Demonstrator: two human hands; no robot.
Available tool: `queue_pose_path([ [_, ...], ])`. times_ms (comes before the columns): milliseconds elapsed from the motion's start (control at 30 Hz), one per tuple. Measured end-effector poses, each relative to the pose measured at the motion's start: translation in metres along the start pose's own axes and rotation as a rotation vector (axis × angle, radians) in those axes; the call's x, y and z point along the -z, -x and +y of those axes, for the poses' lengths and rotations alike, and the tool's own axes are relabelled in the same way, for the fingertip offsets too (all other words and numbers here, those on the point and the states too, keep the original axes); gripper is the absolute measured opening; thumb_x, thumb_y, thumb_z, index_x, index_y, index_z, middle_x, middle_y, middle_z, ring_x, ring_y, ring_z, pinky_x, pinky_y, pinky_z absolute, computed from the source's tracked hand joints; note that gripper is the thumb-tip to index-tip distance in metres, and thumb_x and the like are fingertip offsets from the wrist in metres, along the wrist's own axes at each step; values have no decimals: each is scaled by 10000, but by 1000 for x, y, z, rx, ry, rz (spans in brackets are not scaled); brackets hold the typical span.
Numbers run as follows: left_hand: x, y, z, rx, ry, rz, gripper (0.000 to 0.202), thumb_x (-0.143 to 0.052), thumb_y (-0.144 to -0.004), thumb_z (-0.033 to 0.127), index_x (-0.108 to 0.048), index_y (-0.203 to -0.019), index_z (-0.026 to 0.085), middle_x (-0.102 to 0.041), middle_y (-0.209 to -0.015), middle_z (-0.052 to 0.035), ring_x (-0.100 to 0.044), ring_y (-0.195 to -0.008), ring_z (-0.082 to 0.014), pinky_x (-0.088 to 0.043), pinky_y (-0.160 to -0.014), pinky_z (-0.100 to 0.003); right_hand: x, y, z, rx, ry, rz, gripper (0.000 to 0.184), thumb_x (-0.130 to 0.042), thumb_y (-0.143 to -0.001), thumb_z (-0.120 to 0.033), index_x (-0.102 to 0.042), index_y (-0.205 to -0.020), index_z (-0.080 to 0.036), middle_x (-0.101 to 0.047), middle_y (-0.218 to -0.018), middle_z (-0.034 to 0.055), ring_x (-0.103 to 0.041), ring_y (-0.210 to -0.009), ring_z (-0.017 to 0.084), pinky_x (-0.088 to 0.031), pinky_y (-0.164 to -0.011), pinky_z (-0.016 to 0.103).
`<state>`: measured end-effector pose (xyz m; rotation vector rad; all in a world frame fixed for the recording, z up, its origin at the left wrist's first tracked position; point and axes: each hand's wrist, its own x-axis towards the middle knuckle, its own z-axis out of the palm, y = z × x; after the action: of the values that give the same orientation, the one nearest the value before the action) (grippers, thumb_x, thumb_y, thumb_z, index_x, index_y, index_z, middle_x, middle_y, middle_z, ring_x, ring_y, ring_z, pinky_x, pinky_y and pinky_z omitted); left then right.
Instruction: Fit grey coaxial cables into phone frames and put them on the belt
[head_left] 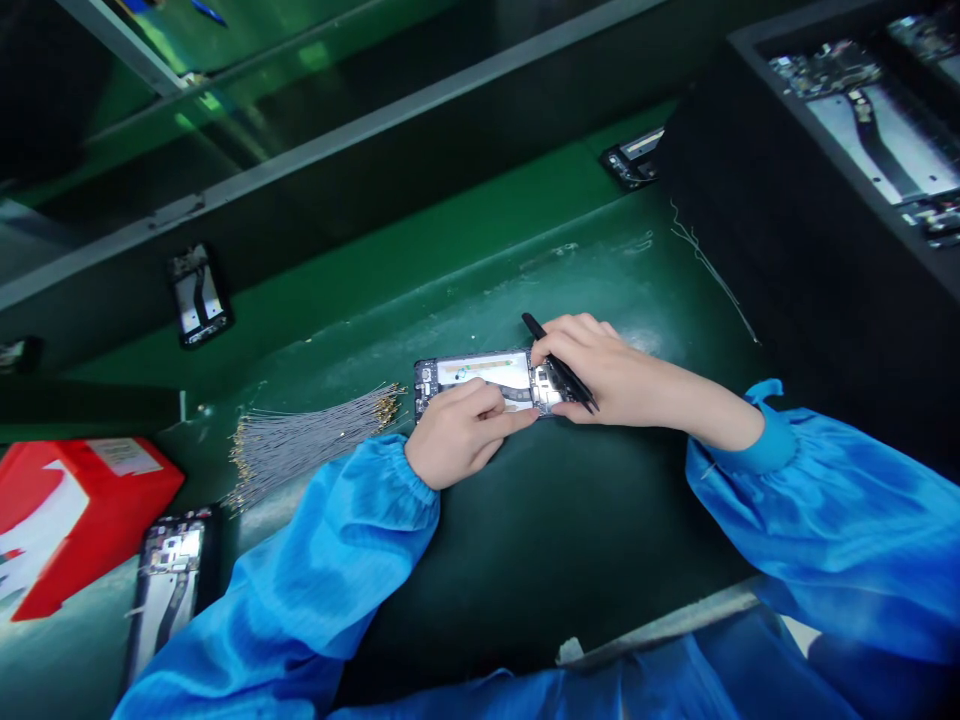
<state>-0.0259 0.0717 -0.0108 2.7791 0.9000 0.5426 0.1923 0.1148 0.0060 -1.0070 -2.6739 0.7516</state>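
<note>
An opened smartphone [487,370] lies lengthwise on the green mat, its circuit boards and pale inner plate facing up. My left hand [459,430] rests on its near edge with curled fingers, the index finger reaching along the edge towards the right end. At that right end, my right hand [592,365] steadies the phone between thumb and fingertip. Slim black tweezers [559,362] are tucked in the same hand, slanting across the fingers. Left of the phone lies a bundle of thin grey cables [315,435] with gold-coloured ends. My palms hide part of the phone.
On the right stands a black box [750,220] with opened phones [885,140] on top. More opened phones lie at the back left [199,295], the back right [636,160] and the near left [169,580]. A red box [97,510] sits far left. Loose wires [712,270] lie beside the black box.
</note>
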Motion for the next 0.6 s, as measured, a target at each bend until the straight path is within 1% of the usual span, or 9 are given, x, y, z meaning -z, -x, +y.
queue_pose_path([
  [300,0,0,0,-20,-39,-9,299,-354,-903,189,-619,-1038,214,-454,-646,-10,-397,-619,-120,-362,-560,-224,0,-4,-6,-71,33,-23,344,-539,-653,-198,-425,-976,-225,-444,-1031,83,-391,-929,260,-327,-715,345],
  [600,1,0,0,-36,-73,-19,293,-353,-907,193,-606,-1051,217,-442,-640,-9,-384,-617,-122,-351,-553,-228,1,-4,-4,-80,6,-24,353,-562,-641,-208,-422,-965,-224,-442,-1018,80,-390,-937,262,-330,-733,353],
])
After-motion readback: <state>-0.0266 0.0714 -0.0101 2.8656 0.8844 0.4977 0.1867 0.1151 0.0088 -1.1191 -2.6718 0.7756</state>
